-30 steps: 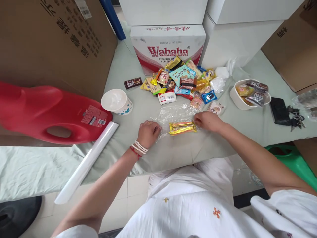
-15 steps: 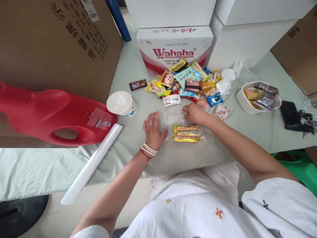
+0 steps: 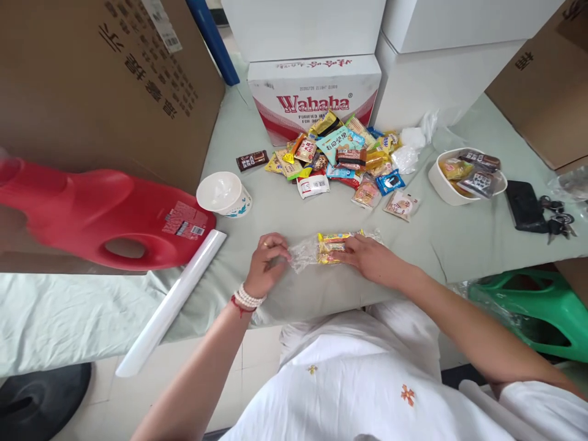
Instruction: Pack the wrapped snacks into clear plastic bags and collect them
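Several yellow-wrapped snack sticks (image 3: 325, 247) lie side by side on clear plastic wrap (image 3: 304, 252) near the table's front edge. My left hand (image 3: 267, 263) is at the wrap's left end, fingers curled and pinching its edge. Over the right part of the sticks lies my right hand (image 3: 367, 257), its fingers stretched across them and pressing from above. Some of the wrap shows past the sticks on the right. Beyond my hands is a heap of packaged snacks (image 3: 337, 158).
A paper cup (image 3: 224, 195) and a red jug (image 3: 105, 214) stand left, beside a white roll (image 3: 174, 300). A white bowl of snacks (image 3: 443, 184), a black pouch (image 3: 526, 207) and keys (image 3: 560, 220) are right. The Wahaha box (image 3: 316, 92) stands behind.
My left hand has moved down and left, from lying spread to curled at the wrap's end. My right hand has come down onto the sticks. The wrap is now gathered closer around them.
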`<state>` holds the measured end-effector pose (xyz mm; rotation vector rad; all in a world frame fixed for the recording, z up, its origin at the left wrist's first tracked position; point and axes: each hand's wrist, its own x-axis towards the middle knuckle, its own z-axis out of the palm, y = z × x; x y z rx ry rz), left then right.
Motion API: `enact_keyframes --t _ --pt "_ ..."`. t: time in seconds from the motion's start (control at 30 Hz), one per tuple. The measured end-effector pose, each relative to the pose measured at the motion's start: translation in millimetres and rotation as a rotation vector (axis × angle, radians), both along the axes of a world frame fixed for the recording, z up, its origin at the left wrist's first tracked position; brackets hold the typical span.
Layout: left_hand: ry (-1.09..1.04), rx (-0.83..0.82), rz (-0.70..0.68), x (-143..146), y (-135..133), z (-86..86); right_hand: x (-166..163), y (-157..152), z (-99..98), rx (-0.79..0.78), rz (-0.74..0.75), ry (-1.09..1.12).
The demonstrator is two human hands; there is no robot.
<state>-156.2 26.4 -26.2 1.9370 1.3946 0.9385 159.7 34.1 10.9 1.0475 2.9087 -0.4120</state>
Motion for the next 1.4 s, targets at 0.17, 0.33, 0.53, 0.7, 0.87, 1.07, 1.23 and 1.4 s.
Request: enact_keyframes --t 0.17,0.33,0.53,0.7,0.87,1.07,1.23,1.4 --pt "0.263 -0.141 0.404 19.6 -15.0 15.7 -0.5 -5.5 -9.7 0.004 -0.051 0.077" --pt "0.069 -0.38 0.229 46.0 -16.5 41.0 -1.8 -6.4 -13.5 -0.022 -0.082 0.13" --pt "-0.347 -0.574 0.105 97.8 -5.0 45.0 -6.1 -10.4 -19.6 -0.059 -0.139 0.304" --pt "0.282 -0.283 0.032 139.2 -1.0 30.0 12.3 -17.3 -25.4 -0.094 -0.301 0.614" --pt "0.6 -0.299 0.041 150.6 -8.4 31.3 27.0 -20.7 -33.8 0.213 -1.001 0.455" --pt "0.591 -0.158 0.07 150.2 -8.9 31.3 23.8 -21.1 -24.5 0.145 -0.926 0.412" --pt "0.584 -0.069 0.084 151.7 -7.8 32.8 -6.6 -2.8 6.0 -0.086 -0.825 0.215" --pt "0.484 -0.101 0.061 145.9 -5.5 26.3 -42.9 -0.8 14.8 -0.206 -0.677 0.033"
